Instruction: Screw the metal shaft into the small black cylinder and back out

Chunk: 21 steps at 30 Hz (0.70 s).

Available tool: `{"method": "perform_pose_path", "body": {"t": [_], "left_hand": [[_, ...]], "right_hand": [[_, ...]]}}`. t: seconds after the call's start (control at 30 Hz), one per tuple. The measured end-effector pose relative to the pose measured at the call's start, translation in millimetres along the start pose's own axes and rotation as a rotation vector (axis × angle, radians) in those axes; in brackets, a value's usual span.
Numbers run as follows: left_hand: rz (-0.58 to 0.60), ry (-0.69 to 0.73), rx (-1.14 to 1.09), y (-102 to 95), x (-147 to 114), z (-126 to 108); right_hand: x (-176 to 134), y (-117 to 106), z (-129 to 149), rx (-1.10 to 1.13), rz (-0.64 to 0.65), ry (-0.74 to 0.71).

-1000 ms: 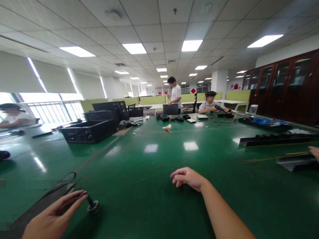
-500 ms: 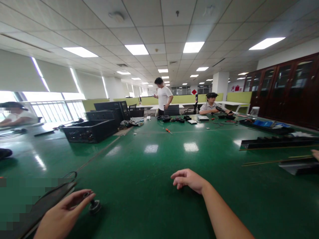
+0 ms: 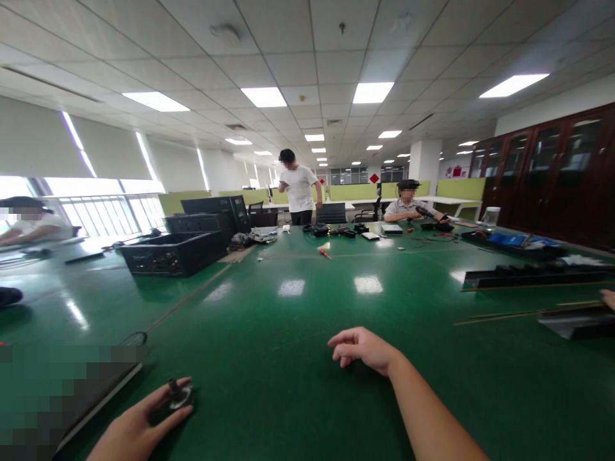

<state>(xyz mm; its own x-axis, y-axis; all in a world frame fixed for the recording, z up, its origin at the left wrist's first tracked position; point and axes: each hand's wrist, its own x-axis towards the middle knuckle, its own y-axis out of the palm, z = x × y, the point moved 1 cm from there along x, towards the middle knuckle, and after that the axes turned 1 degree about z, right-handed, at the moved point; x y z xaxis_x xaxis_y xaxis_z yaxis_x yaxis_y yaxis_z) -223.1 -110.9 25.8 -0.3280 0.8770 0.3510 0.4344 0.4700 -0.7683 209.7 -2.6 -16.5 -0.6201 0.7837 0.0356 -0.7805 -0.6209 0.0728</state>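
Left hand (image 3: 132,428), seven o'clock: curved around stemmed part (image 3: 179,403), pinch unclear; best gripped squarely. Right hand (image 3: 366,349), five o'clock: loosely spread.

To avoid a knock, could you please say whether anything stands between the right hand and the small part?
Nothing visible stands between the right hand and the small part; the left hand flanks it.

The green table (image 3: 273,333) bears a black case (image 3: 175,254), probably a screwdriver (image 3: 325,253).
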Motion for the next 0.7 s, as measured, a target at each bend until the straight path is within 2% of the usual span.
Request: {"method": "perform_pose_path", "body": {"t": [0.1,0.2,0.33,0.43,0.53,0.63,0.7], "left_hand": [[0.177,-0.001,-0.200,8.4,7.8,-21.0],[0.199,0.048,-0.324,23.3,19.4,-66.7],[0.291,0.259,-0.394,62.2,30.3,-142.9],[0.350,0.424,-0.419,96.9,29.8,-184.9],[0.438,0.561,-0.434,126.2,23.5,-200.3],[0.521,0.649,-0.439,144.6,17.8,-194.5],[0.538,0.652,-0.446,151.4,17.0,-187.2]], "right_hand": [[-0.1,1.6,1.7,-0.016,-0.010,0.003],[1.6,1.1,1.5,-0.016,-0.069,-0.012],[8.2,-5.3,-5.1,-0.041,-0.218,-0.095],[13.1,-11.0,-13.0,-0.169,-0.338,-0.145],[14.4,-11.8,-17.5,-0.319,-0.393,-0.167],[12.2,-7.3,-15.4,-0.414,-0.378,-0.186],[10.4,-3.4,-12.0,-0.484,-0.365,-0.181]]}}
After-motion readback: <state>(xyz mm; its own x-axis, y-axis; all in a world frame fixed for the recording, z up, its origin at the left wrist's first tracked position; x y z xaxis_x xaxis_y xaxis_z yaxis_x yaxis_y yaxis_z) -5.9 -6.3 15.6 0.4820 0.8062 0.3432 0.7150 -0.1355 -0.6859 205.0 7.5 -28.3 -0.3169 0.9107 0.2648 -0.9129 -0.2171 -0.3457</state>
